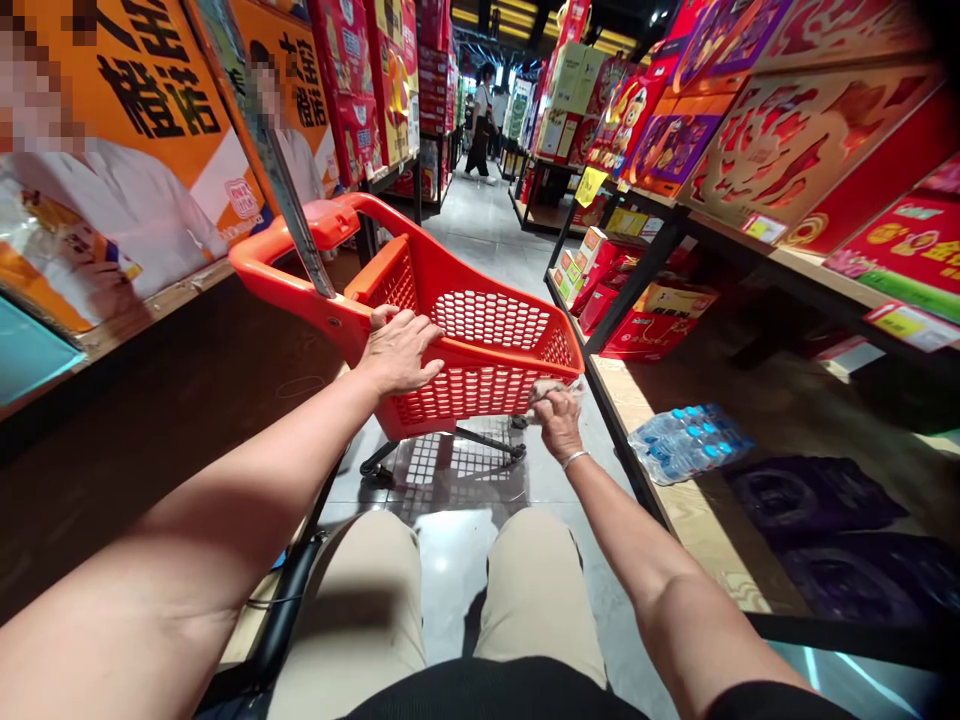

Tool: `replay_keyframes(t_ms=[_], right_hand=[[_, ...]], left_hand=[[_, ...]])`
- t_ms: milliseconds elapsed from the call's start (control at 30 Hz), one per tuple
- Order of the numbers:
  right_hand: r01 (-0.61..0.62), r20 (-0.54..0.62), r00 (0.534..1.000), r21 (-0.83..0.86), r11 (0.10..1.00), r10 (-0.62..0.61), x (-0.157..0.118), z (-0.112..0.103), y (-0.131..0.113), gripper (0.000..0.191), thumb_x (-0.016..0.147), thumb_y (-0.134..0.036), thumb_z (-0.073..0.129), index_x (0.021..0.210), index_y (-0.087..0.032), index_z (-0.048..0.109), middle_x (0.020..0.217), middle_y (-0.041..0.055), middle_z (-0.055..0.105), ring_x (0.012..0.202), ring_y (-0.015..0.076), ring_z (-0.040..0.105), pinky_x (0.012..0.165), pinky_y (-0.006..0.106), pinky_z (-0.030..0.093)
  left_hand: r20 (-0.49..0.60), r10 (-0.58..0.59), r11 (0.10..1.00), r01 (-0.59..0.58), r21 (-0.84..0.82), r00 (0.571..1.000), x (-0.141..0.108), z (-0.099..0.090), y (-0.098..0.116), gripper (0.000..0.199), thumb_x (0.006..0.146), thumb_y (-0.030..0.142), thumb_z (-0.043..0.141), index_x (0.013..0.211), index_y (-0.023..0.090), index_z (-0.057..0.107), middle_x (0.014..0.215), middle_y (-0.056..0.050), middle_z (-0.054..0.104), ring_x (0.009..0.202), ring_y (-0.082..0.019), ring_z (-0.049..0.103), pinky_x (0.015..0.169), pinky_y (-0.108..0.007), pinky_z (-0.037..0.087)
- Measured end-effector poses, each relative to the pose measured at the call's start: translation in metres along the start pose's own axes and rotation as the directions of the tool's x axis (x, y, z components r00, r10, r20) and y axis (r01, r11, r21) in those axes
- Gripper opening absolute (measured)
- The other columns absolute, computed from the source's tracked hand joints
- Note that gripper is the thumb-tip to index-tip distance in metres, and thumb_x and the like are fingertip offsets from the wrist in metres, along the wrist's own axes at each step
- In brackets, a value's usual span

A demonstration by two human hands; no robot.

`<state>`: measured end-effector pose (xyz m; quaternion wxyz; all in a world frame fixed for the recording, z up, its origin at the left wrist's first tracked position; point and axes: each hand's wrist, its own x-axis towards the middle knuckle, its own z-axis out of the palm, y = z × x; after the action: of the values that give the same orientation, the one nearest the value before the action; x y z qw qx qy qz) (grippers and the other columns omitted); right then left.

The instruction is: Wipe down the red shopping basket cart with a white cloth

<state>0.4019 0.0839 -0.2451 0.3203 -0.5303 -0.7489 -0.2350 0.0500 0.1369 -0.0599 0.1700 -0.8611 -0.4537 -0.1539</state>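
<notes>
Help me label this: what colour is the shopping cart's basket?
The basket is orange-red, clearest in the head view.

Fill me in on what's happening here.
A person is bent to a red-orange shopping cart in a store aisle. The left hand rests on the near side rim. The right hand holds what looks like a crumpled greyish cloth at the basket's right-hand corner. A pack of bottles with blue caps lies on the low shelf to the right. Farther off stands someone in a white top.
</notes>
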Motion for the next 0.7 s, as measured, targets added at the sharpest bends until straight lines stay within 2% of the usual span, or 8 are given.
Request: replay_keyframes(t_ms=[100,167,267,333,433,567,633,700], right_hand=[[-0.016,0.188,0.982,-0.008,1.000,0.017,-0.040,0.013,-0.009,0.035,0.080,-0.007,0.050,0.095,-0.028,0.073,0.111,0.0054,0.064,0.102,0.0267,0.048,0.082,0.041,0.047],[-0.063,0.181,0.982,0.006,0.998,0.061,-0.043,0.004,-0.008,0.039,0.076,-0.005,0.049,0.098,-0.027,0.072,0.112,0.0057,0.064,0.100,0.0260,0.050,0.082,0.041,0.047],[-0.121,-0.014,0.992,0.061,0.991,0.122,-0.012,-0.025,0.005,0.037,0.078,-0.008,0.051,0.105,-0.026,0.070,0.118,0.0081,0.060,0.110,0.0279,0.052,0.094,0.048,0.046],[-0.177,-0.162,0.968,0.102,0.979,0.192,0.017,-0.045,0.016,0.033,0.082,-0.013,0.054,0.110,-0.025,0.067,0.123,0.0103,0.057,0.116,0.0292,0.052,0.101,0.051,0.043],[-0.261,-0.198,0.936,0.170,0.950,0.292,0.056,-0.057,0.016,0.038,0.081,-0.015,0.054,0.117,-0.022,0.063,0.128,0.0129,0.055,0.118,0.0290,0.052,0.102,0.051,0.043],[-0.244,-0.016,0.966,0.255,0.936,0.256,0.095,-0.047,-0.041,0.051,0.075,-0.008,0.052,0.122,-0.024,0.061,0.130,0.0106,0.059,0.119,0.0279,0.053,0.109,0.053,0.037],[-0.139,0.050,0.990,0.312,0.940,0.130,0.116,-0.040,-0.080,0.056,0.075,-0.006,0.053,0.126,-0.024,0.061,0.135,0.0098,0.058,0.121,0.0282,0.052,0.114,0.055,0.030],[-0.038,0.084,0.996,0.351,0.935,0.009,0.136,-0.037,-0.107,0.056,0.077,-0.006,0.055,0.130,-0.022,0.060,0.139,0.0115,0.056,0.120,0.0292,0.052,0.113,0.054,0.032]], left_hand=[[0.001,0.004,1.000,-0.004,-0.001,1.000,0.000,0.000,0.000,0.039,0.087,0.047,0.058,0.116,0.022,0.065,0.110,-0.009,0.067,0.111,-0.030,0.054,0.114,-0.049,0.028],[0.006,0.009,1.000,-0.009,-0.009,1.000,0.001,0.000,-0.001,0.039,0.087,0.047,0.058,0.117,0.022,0.065,0.111,-0.009,0.067,0.112,-0.030,0.055,0.113,-0.049,0.028],[0.001,0.014,1.000,-0.014,-0.010,1.000,0.001,0.000,-0.001,0.039,0.087,0.046,0.057,0.117,0.021,0.065,0.112,-0.009,0.068,0.112,-0.031,0.055,0.114,-0.050,0.027],[-0.012,0.016,1.000,-0.017,-0.016,1.000,0.001,0.000,-0.001,0.039,0.088,0.045,0.056,0.116,0.021,0.066,0.111,-0.009,0.068,0.112,-0.031,0.056,0.114,-0.051,0.026],[-0.023,0.032,0.999,-0.033,-0.029,0.999,0.001,-0.001,0.001,0.037,0.088,0.044,0.055,0.114,0.020,0.066,0.110,-0.009,0.069,0.111,-0.031,0.056,0.113,-0.053,0.026],[-0.037,0.044,0.999,-0.044,-0.020,0.998,0.003,-0.001,0.005,0.035,0.088,0.042,0.054,0.111,0.019,0.066,0.108,-0.009,0.069,0.108,-0.031,0.057,0.112,-0.052,0.028],[-0.046,0.045,0.999,-0.046,-0.016,0.998,0.005,0.000,0.006,0.034,0.087,0.042,0.054,0.110,0.019,0.066,0.107,-0.009,0.069,0.107,-0.031,0.057,0.112,-0.053,0.028],[-0.043,0.048,0.999,-0.049,-0.018,0.998,0.007,0.001,0.006,0.033,0.087,0.041,0.055,0.109,0.020,0.066,0.106,-0.008,0.069,0.108,-0.031,0.056,0.112,-0.053,0.028]])
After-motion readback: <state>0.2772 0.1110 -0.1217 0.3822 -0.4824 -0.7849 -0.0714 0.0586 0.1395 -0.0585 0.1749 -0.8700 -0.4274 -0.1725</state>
